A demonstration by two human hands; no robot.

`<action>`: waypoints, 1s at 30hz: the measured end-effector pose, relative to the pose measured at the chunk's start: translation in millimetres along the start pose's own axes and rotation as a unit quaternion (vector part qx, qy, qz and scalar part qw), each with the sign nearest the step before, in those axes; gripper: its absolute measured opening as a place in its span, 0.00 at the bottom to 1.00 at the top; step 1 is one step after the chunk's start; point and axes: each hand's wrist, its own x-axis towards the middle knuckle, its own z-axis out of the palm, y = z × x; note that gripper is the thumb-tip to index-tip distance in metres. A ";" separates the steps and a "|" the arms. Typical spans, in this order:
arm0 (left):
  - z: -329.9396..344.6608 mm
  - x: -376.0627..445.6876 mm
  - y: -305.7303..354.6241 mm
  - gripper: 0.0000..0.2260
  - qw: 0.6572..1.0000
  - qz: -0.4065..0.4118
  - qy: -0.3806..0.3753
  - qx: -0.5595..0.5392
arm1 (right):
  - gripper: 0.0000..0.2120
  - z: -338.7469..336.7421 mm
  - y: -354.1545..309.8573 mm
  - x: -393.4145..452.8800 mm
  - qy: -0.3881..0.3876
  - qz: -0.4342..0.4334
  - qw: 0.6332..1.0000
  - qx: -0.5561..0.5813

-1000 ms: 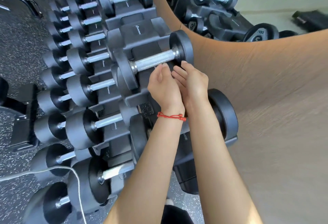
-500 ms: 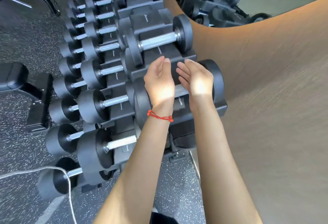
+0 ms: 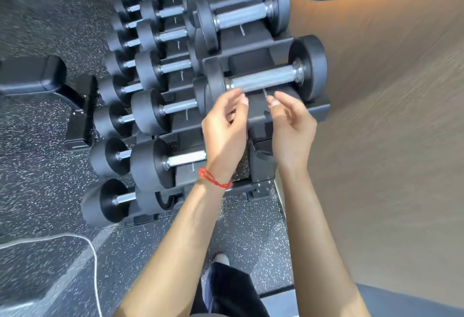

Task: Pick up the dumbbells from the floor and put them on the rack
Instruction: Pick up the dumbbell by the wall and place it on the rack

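Both grips empty, fingers loose: left hand (image 3: 224, 131) | right hand (image 3: 292, 126) | just below dumbbell (image 3: 266, 82) on rack (image 3: 319, 111) end.

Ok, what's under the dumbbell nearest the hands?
The dumbbell sits on the rack's black cradle. Lower down the left hand and right hand hide most of the rack.

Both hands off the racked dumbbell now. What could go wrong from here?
1. The dumbbell sits in the end saddle of the rack, beside the wall; if it is not fully seated it might roll off.
2. The left hand and right hand hang just below its handle, so a shifting weight could pinch fingers.
3. A white cable lies across the floor near the shoe: a trip hazard when stepping away.
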 end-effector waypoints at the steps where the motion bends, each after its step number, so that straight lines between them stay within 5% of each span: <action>1: -6.3 -4.4 -2.7 0.09 1.000 -0.003 -0.005 0.007 | 0.07 0.2 5.5 -6.9 -0.003 -0.012 1.000 -0.020; 7: -64.6 -24.0 -28.6 0.10 0.991 0.040 -0.041 0.121 | 0.11 22.6 42.9 -53.0 -0.023 -0.078 0.982 -0.169; 17: -217.6 3.1 -86.7 0.15 0.919 0.085 -0.069 0.378 | 0.16 122.6 91.9 -116.4 -0.192 -0.100 0.906 -0.364; 30: -406.9 45.1 -123.2 0.17 0.849 0.059 -0.016 0.526 | 0.18 292.6 100.2 -174.2 -0.369 -0.231 0.809 -0.395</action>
